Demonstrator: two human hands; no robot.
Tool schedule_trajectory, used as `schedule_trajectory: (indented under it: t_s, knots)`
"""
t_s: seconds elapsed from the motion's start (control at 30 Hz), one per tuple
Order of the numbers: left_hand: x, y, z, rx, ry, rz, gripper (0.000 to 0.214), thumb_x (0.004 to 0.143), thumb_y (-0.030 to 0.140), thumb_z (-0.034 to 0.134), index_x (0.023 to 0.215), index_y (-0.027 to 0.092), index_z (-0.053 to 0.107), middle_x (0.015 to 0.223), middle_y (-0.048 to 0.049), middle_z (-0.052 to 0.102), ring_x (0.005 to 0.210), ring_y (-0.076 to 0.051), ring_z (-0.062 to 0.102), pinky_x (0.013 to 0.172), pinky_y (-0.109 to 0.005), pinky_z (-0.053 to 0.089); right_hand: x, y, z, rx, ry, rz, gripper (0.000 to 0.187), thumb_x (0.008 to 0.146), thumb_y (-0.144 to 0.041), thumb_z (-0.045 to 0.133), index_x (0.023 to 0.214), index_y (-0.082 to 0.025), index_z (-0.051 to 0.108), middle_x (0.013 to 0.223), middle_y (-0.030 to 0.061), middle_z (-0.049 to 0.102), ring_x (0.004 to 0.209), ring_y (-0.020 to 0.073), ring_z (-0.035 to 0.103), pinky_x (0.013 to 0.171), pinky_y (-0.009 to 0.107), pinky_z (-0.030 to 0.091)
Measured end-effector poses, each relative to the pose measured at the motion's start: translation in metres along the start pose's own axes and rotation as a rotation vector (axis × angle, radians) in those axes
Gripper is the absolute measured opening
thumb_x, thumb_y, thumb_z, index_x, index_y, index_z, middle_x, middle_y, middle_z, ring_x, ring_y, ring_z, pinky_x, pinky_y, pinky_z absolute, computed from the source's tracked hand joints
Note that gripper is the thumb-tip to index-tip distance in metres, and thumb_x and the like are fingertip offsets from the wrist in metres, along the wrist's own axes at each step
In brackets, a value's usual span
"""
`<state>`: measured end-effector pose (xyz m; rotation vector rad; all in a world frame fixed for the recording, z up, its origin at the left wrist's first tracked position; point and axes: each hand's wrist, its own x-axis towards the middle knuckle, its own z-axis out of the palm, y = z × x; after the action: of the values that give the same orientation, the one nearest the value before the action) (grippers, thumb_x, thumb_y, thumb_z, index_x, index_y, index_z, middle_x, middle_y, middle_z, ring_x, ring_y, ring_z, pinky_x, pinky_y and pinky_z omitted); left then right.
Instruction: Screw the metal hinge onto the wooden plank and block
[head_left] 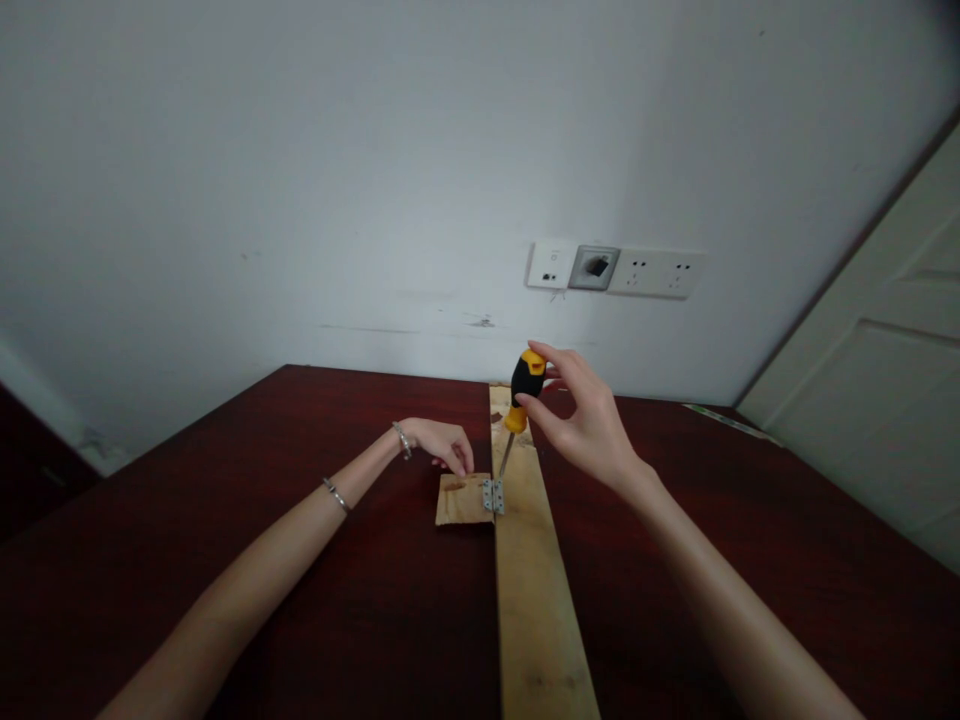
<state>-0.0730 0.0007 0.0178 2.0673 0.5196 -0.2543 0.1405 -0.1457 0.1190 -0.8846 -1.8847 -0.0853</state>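
Note:
In the head view, my right hand (pixel 583 408) grips a yellow-and-black screwdriver (pixel 528 376) by its handle, thumb on one side and fingers at the top. Its shaft slants down to a small metal hinge (pixel 493 496), where the tip meets the right leaf. That hinge spans a long wooden plank (pixel 531 590) and a small wooden board (pixel 461 505) lying against the plank's left side. Bent at the far edge of the small board, the fingers of my left hand (pixel 448 446) hold it. Bracelets circle my left wrist and forearm.
Both pieces of wood lie on a dark red table (pixel 360 610) that reaches the white wall (pixel 360 180). Wall sockets (pixel 651 273) sit above the table's back edge. A pale panelled door (pixel 885 360) stands at the right, near a thin strip (pixel 731 423) on the table.

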Motion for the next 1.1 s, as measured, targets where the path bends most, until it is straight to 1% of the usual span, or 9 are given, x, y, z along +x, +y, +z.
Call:
schedule_trajectory:
  t_s: [0.07,0.13,0.2,0.27,0.3,0.4,0.53,0.73,1.1]
  knots:
    - [-0.001,0.005,-0.001,0.048,0.036,-0.043,0.03,0.069,0.033,0.072,0.09,0.012,0.071,0.068,-0.0025,0.066,0.052,-0.01,0.05,0.042,-0.018,0.035,0.001,0.001,-0.004,0.001,0.029,0.009,0.049,0.082,-0.019,0.058,0.13,-0.024,0.047,0.11,0.008,0.056,0.088,0.0194,0.058,0.078,0.039,0.055]
    - [-0.002,0.013,0.0,0.122,0.125,-0.063,0.025,0.072,0.029,0.069,0.09,0.011,0.071,0.07,-0.0032,0.067,0.055,-0.01,0.053,0.047,-0.018,0.037,0.001,0.002,-0.008,0.005,0.053,0.026,0.05,0.082,-0.021,0.058,0.13,-0.025,0.047,0.109,0.0076,0.055,0.087,0.0194,0.058,0.076,0.039,0.056]
    - [-0.001,0.023,0.003,0.195,0.237,-0.03,0.019,0.075,0.025,0.067,0.088,0.011,0.072,0.073,-0.0038,0.068,0.06,-0.01,0.056,0.054,-0.018,0.04,0.002,0.005,-0.011,0.014,0.067,0.056,0.05,0.082,-0.021,0.058,0.131,-0.026,0.047,0.108,0.0074,0.054,0.085,0.0188,0.059,0.072,0.038,0.057]
    - [0.003,0.033,0.009,0.243,0.302,0.043,0.017,0.077,0.024,0.066,0.088,0.012,0.073,0.076,-0.0036,0.069,0.064,-0.01,0.057,0.059,-0.018,0.041,0.002,0.007,-0.014,0.014,0.068,0.084,0.051,0.081,-0.021,0.058,0.131,-0.027,0.047,0.108,0.0073,0.053,0.084,0.0185,0.058,0.068,0.037,0.058]
    - [0.005,0.038,0.013,0.259,0.307,0.08,0.016,0.078,0.024,0.066,0.088,0.013,0.073,0.076,-0.0032,0.069,0.064,-0.01,0.057,0.06,-0.018,0.04,0.002,0.008,-0.014,0.009,0.067,0.092,0.051,0.081,-0.021,0.058,0.13,-0.027,0.048,0.107,0.0073,0.053,0.085,0.0188,0.058,0.067,0.036,0.058]
    - [0.012,0.049,0.026,0.315,0.269,0.154,0.014,0.077,0.024,0.068,0.087,0.014,0.073,0.075,-0.0021,0.068,0.062,-0.009,0.055,0.059,-0.017,0.04,0.003,0.009,-0.015,-0.013,0.05,0.094,0.051,0.08,-0.021,0.058,0.13,-0.028,0.049,0.105,0.0072,0.054,0.086,0.0196,0.057,0.062,0.034,0.058]
    - [0.019,0.056,0.036,0.438,0.264,0.151,0.009,0.076,0.019,0.069,0.082,0.014,0.072,0.074,-0.0023,0.067,0.061,-0.009,0.055,0.057,-0.017,0.039,0.003,0.009,-0.015,-0.012,0.02,0.094,0.05,0.079,-0.02,0.058,0.128,-0.024,0.051,0.104,0.0078,0.054,0.086,0.0193,0.057,0.059,0.031,0.058]
    - [0.019,0.06,0.039,0.491,0.269,0.133,0.007,0.076,0.014,0.066,0.08,0.013,0.072,0.073,-0.0028,0.065,0.06,-0.009,0.054,0.056,-0.017,0.039,0.003,0.008,-0.016,-0.012,-0.003,0.074,0.049,0.079,-0.02,0.058,0.128,-0.025,0.051,0.104,0.008,0.054,0.086,0.0195,0.057,0.06,0.031,0.058]
    - [0.015,0.069,0.04,0.564,0.293,0.089,0.009,0.075,0.015,0.065,0.08,0.013,0.072,0.075,-0.003,0.067,0.062,-0.009,0.054,0.057,-0.017,0.038,0.003,0.008,-0.016,-0.024,-0.036,0.057,0.049,0.08,-0.019,0.058,0.128,-0.022,0.051,0.104,0.0082,0.055,0.087,0.0192,0.057,0.065,0.033,0.06]
